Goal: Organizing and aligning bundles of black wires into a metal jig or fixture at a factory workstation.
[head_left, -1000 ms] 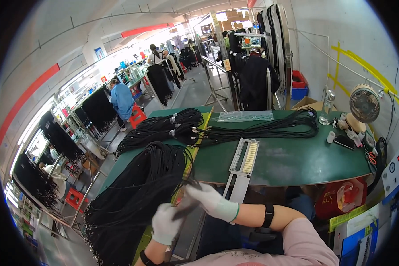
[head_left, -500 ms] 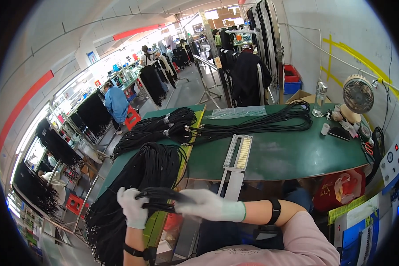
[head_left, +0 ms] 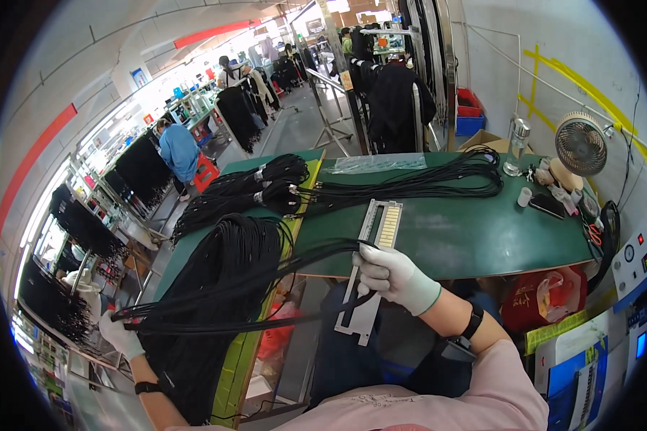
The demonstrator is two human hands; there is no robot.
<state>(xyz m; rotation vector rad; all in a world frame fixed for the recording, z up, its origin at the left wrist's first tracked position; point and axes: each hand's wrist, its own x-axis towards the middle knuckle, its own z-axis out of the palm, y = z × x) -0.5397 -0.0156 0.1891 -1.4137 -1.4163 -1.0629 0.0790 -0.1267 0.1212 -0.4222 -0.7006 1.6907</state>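
Observation:
A loop of thin black cords (head_left: 266, 264) is stretched between my two white-gloved hands. My left hand (head_left: 121, 335), out at the left past the table's edge, has its fingers closed round one end. Over the front edge of the table, my right hand (head_left: 396, 279) grips the other end. Under the strands lies a large heap of black cords (head_left: 226, 251), spilling off the table at the left. Just beyond my right hand is a metal frame (head_left: 389, 225) with a row of pale yellow pieces, partly covered by the hand.
Tied black cord bundles (head_left: 262, 176) and a long cord bundle (head_left: 424, 185) lie across the green table (head_left: 460, 237). Along its far side are a clear plastic bag (head_left: 377, 164), a bottle (head_left: 516, 147), a phone (head_left: 547, 204) and a small fan (head_left: 581, 144). Scissors (head_left: 593, 235) lie at the right.
My hands were close together over the heap with the cords bunched between them. The left has moved down and left, the right up and right, drawing the cords out long.

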